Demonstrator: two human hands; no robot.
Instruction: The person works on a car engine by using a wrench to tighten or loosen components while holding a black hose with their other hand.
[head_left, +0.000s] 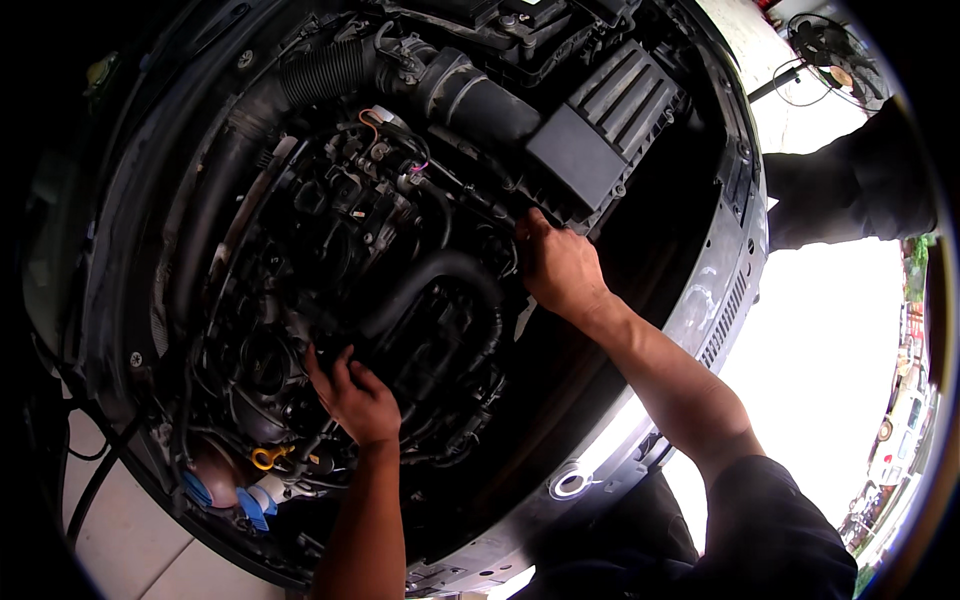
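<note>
My left hand point(357, 402) reaches into the engine bay with its fingers apart, resting over dark parts on the left side of the engine point(345, 230). A thick black curved hose point(430, 278) runs just beyond it. My right hand point(562, 268) is closed, its fingers curled down at the engine's right edge beside the black air filter box point(590, 150). Whatever lies under those fingers is hidden. Shadow blurs the parts between my two hands.
A ribbed intake duct point(325, 75) crosses the far side. Near my left forearm are a yellow dipstick handle point(268, 458) and blue caps point(255, 508). The car's front crossmember point(715, 300) curves along the right. Another person's dark-clothed leg point(840, 190) and a fan point(835, 55) appear beyond it.
</note>
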